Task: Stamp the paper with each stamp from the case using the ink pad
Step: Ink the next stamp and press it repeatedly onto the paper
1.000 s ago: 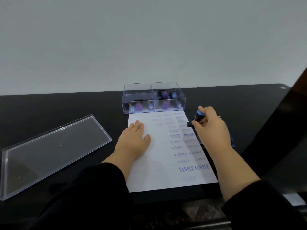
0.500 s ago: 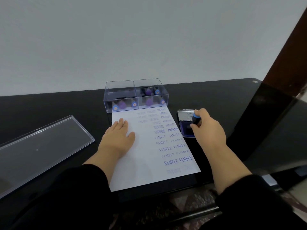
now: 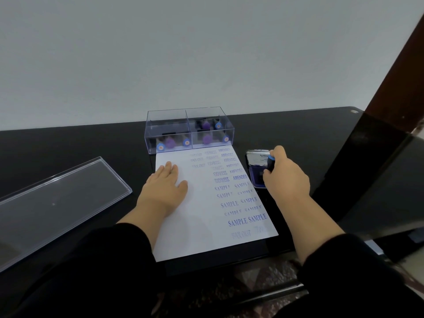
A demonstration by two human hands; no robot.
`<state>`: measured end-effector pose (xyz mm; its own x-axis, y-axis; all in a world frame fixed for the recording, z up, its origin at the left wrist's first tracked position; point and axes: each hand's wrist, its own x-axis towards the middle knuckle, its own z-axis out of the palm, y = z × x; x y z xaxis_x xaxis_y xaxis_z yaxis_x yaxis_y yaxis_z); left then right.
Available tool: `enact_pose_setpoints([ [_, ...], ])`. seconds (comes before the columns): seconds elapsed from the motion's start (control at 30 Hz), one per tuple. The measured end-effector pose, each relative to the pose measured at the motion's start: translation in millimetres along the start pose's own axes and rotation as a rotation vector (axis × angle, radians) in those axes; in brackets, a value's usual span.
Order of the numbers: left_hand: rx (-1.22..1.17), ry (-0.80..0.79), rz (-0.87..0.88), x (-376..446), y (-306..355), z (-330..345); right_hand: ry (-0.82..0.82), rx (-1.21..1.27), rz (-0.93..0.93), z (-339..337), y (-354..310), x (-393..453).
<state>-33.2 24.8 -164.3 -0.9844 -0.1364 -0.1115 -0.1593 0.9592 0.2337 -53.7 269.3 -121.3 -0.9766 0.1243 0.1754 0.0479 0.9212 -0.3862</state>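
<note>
A white paper (image 3: pixel 202 226) lies on the black table, its right half covered with blue stamped words. My left hand (image 3: pixel 165 189) rests flat on the paper's left part, fingers spread. My right hand (image 3: pixel 286 177) grips a black stamp with a blue cap (image 3: pixel 270 162) and holds it down on the open blue ink pad (image 3: pixel 257 177) just right of the paper. The ink pad's lid (image 3: pixel 258 157) stands behind the stamp. A clear stamp case (image 3: pixel 190 130) with several purple and blue-capped stamps sits at the paper's far edge.
The case's clear lid (image 3: pixel 57 203) lies on the table at the left. A dark glossy panel (image 3: pixel 367 175) rises at the right, and a brown post (image 3: pixel 399 65) above it. The table's front edge (image 3: pixel 218 262) runs just below the paper.
My right hand carried the stamp from over the paper's right edge onto the ink pad. The camera view shifted, then zoomed slightly. My left hand stayed flat on the paper.
</note>
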Motion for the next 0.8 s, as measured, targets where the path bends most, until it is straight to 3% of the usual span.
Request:
enact_pose_setpoints([
  [0.8, 0.025, -0.018, -0.005, -1.5, 1.1, -1.3, 0.032, 0.076, -0.023, 1.2, 3.3, -5.1],
])
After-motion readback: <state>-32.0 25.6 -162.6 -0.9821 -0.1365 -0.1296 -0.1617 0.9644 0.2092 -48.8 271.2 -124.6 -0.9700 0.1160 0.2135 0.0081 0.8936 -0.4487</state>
